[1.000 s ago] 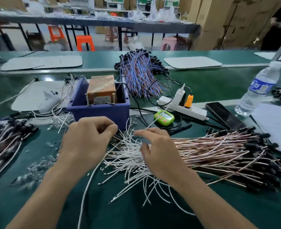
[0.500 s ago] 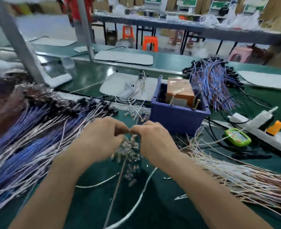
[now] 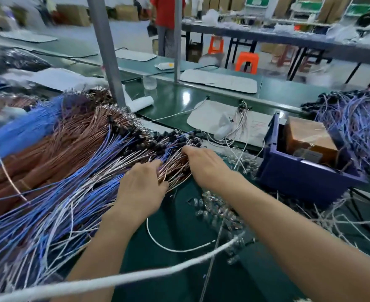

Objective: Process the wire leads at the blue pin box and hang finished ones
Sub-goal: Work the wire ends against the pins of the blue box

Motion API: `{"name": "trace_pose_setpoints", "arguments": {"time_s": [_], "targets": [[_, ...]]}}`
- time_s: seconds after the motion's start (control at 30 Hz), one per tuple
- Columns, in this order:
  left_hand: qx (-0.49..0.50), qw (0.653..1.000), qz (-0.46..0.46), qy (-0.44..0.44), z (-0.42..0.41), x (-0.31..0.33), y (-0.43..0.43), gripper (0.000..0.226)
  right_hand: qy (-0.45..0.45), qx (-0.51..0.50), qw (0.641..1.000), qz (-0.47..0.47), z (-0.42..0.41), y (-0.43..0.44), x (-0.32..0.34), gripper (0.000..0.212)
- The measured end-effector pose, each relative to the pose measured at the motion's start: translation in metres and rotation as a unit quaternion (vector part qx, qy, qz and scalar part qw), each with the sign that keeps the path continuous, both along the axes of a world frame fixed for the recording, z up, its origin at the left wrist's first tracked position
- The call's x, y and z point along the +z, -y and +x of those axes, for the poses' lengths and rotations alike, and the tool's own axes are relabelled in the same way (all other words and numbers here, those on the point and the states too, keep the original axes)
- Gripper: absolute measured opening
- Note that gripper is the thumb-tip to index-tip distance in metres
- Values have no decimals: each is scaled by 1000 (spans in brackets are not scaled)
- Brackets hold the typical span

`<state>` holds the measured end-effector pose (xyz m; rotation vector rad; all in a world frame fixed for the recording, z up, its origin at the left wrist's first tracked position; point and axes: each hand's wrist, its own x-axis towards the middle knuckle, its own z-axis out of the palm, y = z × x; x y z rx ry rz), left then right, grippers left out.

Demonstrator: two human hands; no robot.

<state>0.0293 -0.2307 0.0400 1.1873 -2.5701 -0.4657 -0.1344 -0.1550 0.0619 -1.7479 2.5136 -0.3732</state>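
Observation:
A big pile of finished leads (image 3: 86, 171), blue, white and copper with black ends, lies across the left of the green bench. My left hand (image 3: 140, 186) rests on the pile's right edge, fingers reaching onto the copper strands. My right hand (image 3: 206, 164) lies just right of it, fingers stretched toward the black ends. I cannot make out a single lead in either hand. The blue pin box (image 3: 299, 177) stands to the right of my right hand, with a brown block (image 3: 308, 136) inside.
Small clear parts (image 3: 219, 212) and a loose white wire (image 3: 169, 245) lie on the mat between my forearms. A thick white cord (image 3: 114, 280) crosses the foreground. A metal post (image 3: 108, 51) rises behind the pile. Another blue-purple bundle (image 3: 354, 123) sits behind the box.
My view has swung left from the white-lead pile. Both hands left the spot in front of the box and moved up and left onto the finished pile, fingers now spread.

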Motion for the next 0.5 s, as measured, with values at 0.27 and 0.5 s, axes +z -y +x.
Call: {"name": "trace_pose_setpoints", "arguments": {"time_s": [0.27,0.5], "targets": [[-12,997,-71,12,-8,-11,-1,45,-74,14,997,21,-10,18,12,26],[43,992,-60,-98,-4,-11,-6,26,-75,-32,997,1,-8,0,22,31]]}}
